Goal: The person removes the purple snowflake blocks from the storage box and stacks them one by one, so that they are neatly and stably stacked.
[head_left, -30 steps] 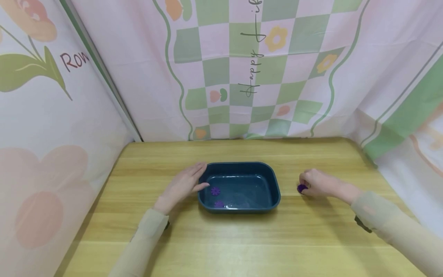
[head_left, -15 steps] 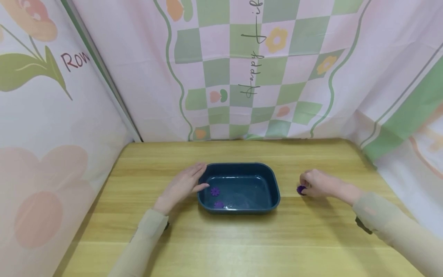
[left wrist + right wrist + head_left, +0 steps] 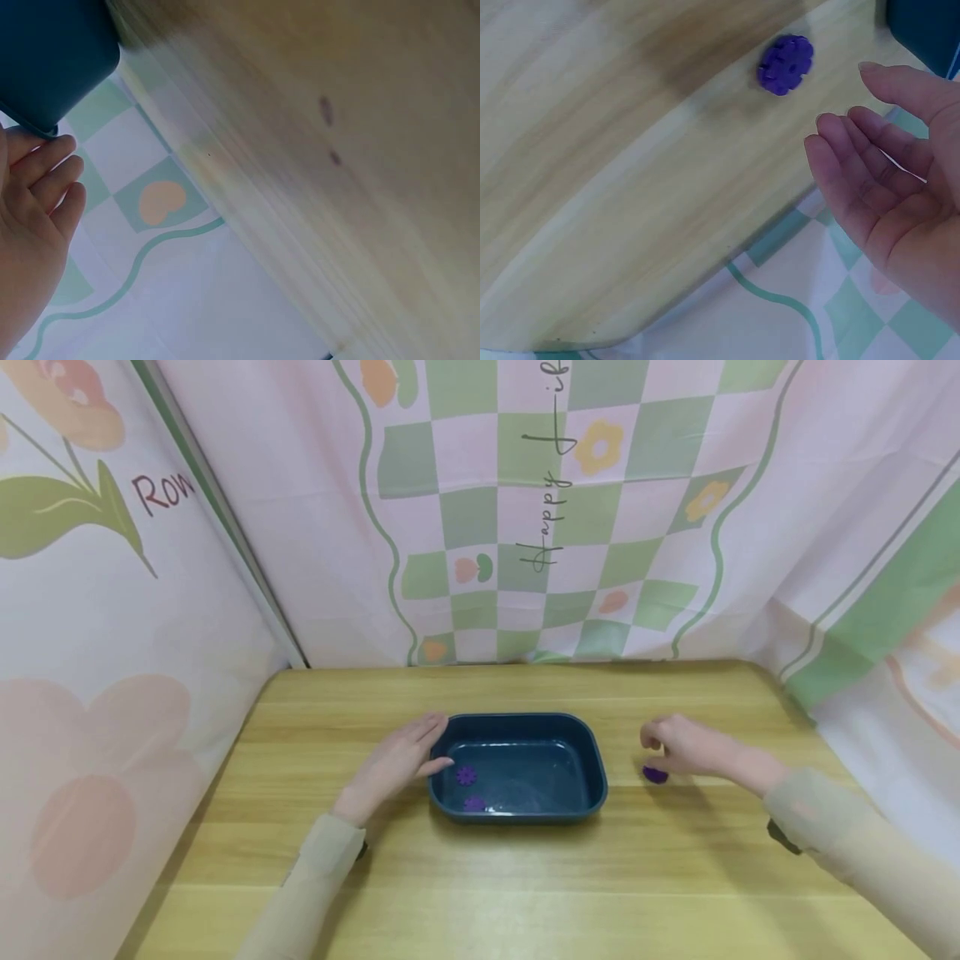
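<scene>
A dark blue rectangular bin (image 3: 517,817) stands on the table with two purple notched discs inside, one (image 3: 467,776) near its left wall and another (image 3: 474,804) at the front wall. My left hand (image 3: 397,764) rests against the bin's left end, fingers extended along the outside and thumb over the rim. Right of the bin, a purple notched piece (image 3: 656,774) lies on the wood; in the right wrist view this piece (image 3: 786,65) looks like stacked discs. Just above it is my right hand (image 3: 690,747), fingers loosely bent and parted from the thumb, holding nothing.
The wooden table (image 3: 525,893) runs back to a checkered curtain (image 3: 525,527). More printed fabric (image 3: 82,693) hangs at the left side, and another curtain (image 3: 900,635) at the right.
My right hand has let go of the purple piece and risen slightly, its fingers parting; the piece stays on the table. The left hand and the bin have hardly moved.
</scene>
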### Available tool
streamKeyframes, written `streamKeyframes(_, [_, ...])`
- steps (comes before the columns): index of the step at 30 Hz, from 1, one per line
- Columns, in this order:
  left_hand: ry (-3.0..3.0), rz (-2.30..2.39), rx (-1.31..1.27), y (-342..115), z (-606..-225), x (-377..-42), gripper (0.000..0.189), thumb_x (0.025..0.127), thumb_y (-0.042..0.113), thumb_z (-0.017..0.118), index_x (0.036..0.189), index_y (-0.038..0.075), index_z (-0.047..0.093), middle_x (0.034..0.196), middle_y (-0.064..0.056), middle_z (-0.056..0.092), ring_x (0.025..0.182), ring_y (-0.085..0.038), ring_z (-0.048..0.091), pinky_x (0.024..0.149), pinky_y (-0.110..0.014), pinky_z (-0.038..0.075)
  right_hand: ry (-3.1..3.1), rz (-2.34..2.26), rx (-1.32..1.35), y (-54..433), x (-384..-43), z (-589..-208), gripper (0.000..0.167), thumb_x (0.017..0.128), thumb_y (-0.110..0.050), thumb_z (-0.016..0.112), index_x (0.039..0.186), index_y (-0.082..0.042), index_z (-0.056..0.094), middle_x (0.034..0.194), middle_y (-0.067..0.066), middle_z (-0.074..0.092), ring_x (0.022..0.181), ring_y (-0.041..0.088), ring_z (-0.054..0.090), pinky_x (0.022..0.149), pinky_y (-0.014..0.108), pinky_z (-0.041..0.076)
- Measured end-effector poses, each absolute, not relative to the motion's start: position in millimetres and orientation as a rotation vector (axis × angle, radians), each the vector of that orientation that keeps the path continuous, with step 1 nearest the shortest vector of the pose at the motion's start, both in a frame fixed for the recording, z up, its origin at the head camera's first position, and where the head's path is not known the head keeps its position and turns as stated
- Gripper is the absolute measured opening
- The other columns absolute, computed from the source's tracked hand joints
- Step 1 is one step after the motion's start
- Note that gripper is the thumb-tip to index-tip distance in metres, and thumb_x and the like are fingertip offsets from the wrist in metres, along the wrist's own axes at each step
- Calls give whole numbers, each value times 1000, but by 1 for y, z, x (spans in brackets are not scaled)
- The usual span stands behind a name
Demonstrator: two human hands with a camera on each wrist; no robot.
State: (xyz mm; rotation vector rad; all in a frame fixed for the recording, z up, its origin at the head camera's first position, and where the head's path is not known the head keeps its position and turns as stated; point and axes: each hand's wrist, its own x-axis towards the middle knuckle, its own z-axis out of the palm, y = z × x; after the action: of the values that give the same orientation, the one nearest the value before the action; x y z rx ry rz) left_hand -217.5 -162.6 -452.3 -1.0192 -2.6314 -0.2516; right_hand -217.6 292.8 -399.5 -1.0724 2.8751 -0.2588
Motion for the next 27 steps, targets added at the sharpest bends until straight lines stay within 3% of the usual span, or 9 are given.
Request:
streamKeyframes(6, [-2635, -248, -1019, -163, -452, -217, 69, 96, 45, 61, 145, -1, 47, 148, -19, 51, 138, -33, 51, 115, -46, 45, 2878, -262, -1131, 286, -222, -392, 18, 77, -7, 79, 87, -2, 65, 80, 7, 64, 69, 16, 61, 58, 21, 52])
streamKeyframes(13, [-2645, -247, -1017, -163, -452, -218, 70, 96, 46, 60, 146, 0, 46, 150, -17, 50, 139, -32, 50, 117, -43, 42, 2892, -263, -1165, 277, -224, -381, 18, 76, -5, 79, 89, -2, 66, 82, 5, 64, 70, 9, 59, 59, 19, 53])
streamKeyframes(20, [-2650, -270, -1022, -162, -450, -217, 69, 97, 45, 60, 146, -1, 45, 150, -18, 48, 139, -34, 50, 117, -45, 42, 2891, -265, -1211, 268, -228, -372, 19, 78, -5, 79, 90, -2, 65, 83, 10, 65, 67, 16, 64, 57, 20, 54])
streamKeyframes(27, [-2645, -267, -1026, -162, -448, -216, 69, 96, 44, 60, 146, -2, 45, 150, -19, 48, 139, -33, 49, 117, -45, 42, 2913, -242, -1257, 254, -230, -365, 18, 77, -4, 79, 90, -3, 66, 84, 8, 66, 67, 13, 64, 57, 19, 54])
